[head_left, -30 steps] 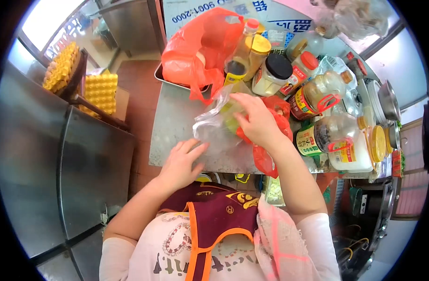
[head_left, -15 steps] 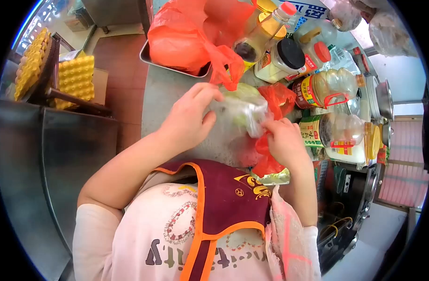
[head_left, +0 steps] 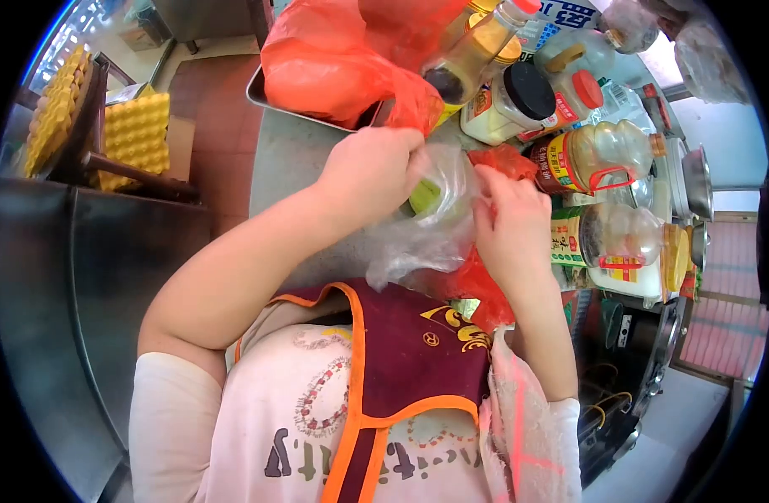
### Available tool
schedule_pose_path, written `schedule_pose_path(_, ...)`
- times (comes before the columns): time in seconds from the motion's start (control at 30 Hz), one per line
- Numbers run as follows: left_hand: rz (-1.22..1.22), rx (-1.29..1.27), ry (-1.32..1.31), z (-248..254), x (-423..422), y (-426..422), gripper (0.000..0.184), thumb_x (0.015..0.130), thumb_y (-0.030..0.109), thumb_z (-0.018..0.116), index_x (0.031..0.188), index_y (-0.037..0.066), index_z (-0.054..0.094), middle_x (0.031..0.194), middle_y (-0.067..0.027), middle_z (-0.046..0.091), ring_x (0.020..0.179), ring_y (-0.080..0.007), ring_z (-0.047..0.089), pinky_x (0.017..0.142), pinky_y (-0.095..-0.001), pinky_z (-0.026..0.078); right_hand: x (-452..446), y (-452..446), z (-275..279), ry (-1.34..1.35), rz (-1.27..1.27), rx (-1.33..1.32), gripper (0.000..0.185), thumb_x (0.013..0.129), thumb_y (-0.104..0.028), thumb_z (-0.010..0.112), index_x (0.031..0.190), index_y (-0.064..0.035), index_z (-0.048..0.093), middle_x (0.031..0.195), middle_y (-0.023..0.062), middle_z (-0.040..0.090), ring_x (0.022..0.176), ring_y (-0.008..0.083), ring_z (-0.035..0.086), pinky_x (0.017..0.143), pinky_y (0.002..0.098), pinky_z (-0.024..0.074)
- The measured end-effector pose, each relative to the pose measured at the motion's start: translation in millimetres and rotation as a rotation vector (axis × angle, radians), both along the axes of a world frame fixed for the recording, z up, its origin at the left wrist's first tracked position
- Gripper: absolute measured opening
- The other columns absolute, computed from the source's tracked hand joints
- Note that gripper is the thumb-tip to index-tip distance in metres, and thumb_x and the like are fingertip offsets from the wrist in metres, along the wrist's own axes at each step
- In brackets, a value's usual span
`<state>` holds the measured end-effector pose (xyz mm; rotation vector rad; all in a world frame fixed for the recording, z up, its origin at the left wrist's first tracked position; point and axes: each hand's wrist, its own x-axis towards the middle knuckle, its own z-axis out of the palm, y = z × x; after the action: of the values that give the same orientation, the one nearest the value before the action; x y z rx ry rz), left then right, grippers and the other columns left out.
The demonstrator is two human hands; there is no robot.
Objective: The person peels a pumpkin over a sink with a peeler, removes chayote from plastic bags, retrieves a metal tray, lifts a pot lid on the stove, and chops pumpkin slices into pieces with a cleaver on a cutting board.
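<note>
- The left hand [head_left: 372,172] is curling its fingers together, pinching the far left edge of the clear plastic bag [head_left: 418,243].
- The right hand [head_left: 514,222] is bending its fingers at the bag's right side; whether they are pinching the plastic, I cannot tell.
- The clear plastic bag is sitting crumpled between the two hands, above the near part of the counter [head_left: 288,155].
- A green thing [head_left: 425,196] is showing through the plastic; whether inside or behind, I cannot tell.
- A small red bag [head_left: 472,281] is lying beside and beneath the right hand.
- A large red bag [head_left: 326,63] is resting in a metal tray [head_left: 296,115], far left.
- A black-lidded jar [head_left: 489,113] is standing beyond the right hand.
</note>
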<state>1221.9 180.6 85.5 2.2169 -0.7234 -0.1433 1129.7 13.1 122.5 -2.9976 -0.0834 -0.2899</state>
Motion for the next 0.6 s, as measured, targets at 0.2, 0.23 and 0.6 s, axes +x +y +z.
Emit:
schedule_pose_path(0.2,0.02,-0.374,0.49,24,4,5,0.018,0.084,0.012,0.046,0.083,-0.002,0.058,0.069,-0.0069,0.058,0.06,-0.0152,0.054,0.056,-0.0287,0.044,1,24,5,-0.112,-0.099,0.893,0.011,0.079,0.005,0.051,0.087,-0.0022,0.054,0.078,0.0009,0.054,0.069,0.0066,0.051,0.063,0.0195,0.0415)
schedule_pose_path(0.23,0.016,-0.388,0.557,26,2,5,0.018,0.084,0.009,0.044,0.086,-0.002,0.058,0.071,-0.0043,0.057,0.061,-0.0099,0.052,0.057,-0.0256,0.043,4,22,2,-0.048,-0.056,0.979,0.012,0.078,0.005,0.051,0.086,-0.0024,0.054,0.077,0.0021,0.055,0.066,0.008,0.052,0.061,0.0206,0.042)
schedule_pose_path(0.6,0.217,-0.332,0.403,8,-8,30,0.018,0.085,0.008,0.047,0.095,-0.002,0.058,0.079,-0.0044,0.059,0.073,-0.0105,0.057,0.064,-0.0265,0.047,40,-3,-54,0.218,0.013,0.105,0.022,0.073,-0.014,0.059,0.094,-0.0056,0.06,0.089,0.017,0.06,0.085,0.0352,0.056,0.073,0.0444,0.0454)
